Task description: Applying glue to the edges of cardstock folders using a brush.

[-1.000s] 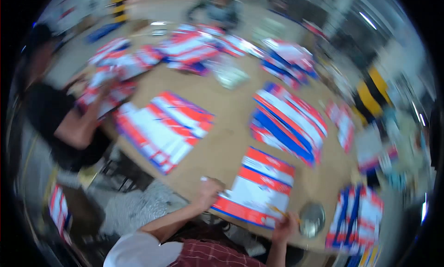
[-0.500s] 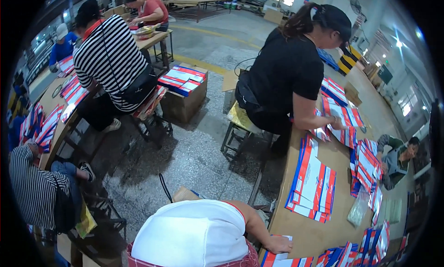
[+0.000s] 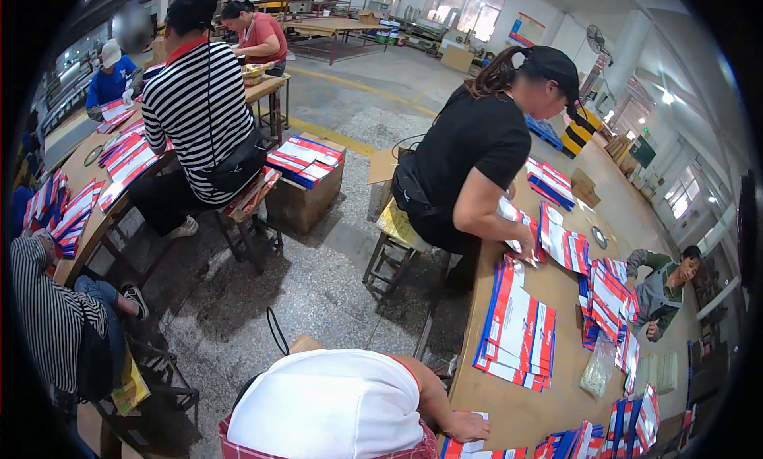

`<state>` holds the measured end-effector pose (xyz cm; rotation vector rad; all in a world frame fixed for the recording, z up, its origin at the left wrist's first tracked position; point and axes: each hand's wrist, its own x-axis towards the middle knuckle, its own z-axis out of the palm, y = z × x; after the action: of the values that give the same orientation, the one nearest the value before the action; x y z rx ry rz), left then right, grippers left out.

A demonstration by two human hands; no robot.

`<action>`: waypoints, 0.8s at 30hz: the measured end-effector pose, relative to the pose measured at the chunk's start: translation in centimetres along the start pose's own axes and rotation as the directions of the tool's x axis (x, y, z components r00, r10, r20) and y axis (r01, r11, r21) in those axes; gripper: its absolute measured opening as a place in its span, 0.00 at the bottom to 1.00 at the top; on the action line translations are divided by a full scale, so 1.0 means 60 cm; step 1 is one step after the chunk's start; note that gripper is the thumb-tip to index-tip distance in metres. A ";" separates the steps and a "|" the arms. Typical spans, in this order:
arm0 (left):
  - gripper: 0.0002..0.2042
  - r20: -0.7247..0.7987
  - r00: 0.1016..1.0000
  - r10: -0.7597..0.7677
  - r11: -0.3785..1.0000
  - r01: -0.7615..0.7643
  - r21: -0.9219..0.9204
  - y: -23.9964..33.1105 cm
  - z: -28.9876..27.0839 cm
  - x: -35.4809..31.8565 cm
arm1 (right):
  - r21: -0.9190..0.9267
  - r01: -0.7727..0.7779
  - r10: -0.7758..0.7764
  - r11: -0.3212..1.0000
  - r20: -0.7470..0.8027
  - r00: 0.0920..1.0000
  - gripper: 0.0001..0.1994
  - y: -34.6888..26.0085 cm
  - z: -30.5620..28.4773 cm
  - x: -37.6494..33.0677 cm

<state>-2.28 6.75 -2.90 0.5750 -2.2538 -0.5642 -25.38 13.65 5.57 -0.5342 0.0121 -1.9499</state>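
Neither my left hand nor my right hand shows in the head view. Directly before me, a person in a white top [image 3: 314, 399] with red trim and red plaid cloth leans forward, the head out of sight. That person's bare arm reaches right, and the hand [image 3: 467, 426] presses on a red, white and blue printed packet [image 3: 489, 453] on the table. Beyond it on the table [image 3: 445, 383] lies a fanned stack of flat packets [image 3: 520, 328]. More packets [image 3: 568, 441] lie in overlapping bundles at the lower right.
A co-worker in black [image 3: 473, 129] sits on a stool, handling packets. Another person [image 3: 664, 296] is across the table, near a clear plastic bag [image 3: 598, 367]. Striped-shirted people [image 3: 199, 109] sit at the left table. A carton [image 3: 306, 197] topped with packets stands on the floor.
The view has shifted slightly. The co-worker in black has drawn the hands nearer the body, and a packet lies flat beside them. The hand on the near packet stays put.
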 end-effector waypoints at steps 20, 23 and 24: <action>0.10 0.086 0.995 -0.042 0.988 0.028 0.151 -0.003 -0.017 -0.013 | -0.172 -0.071 0.030 0.983 -0.231 0.972 0.16 -0.072 -0.013 -0.133; 0.10 0.066 0.998 -0.017 0.997 0.012 0.080 0.002 -0.018 0.000 | -0.104 -0.030 0.011 0.994 -0.180 0.984 0.16 -0.114 -0.034 -0.172; 0.10 0.068 0.997 -0.026 0.998 0.022 0.054 0.005 -0.016 0.003 | -0.170 -0.036 -0.009 0.985 -0.259 0.966 0.16 -0.110 -0.011 -0.180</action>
<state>-1.77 6.70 -2.02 0.6184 -2.3353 -0.5448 -27.75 25.76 2.72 -0.3869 0.3537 -2.0035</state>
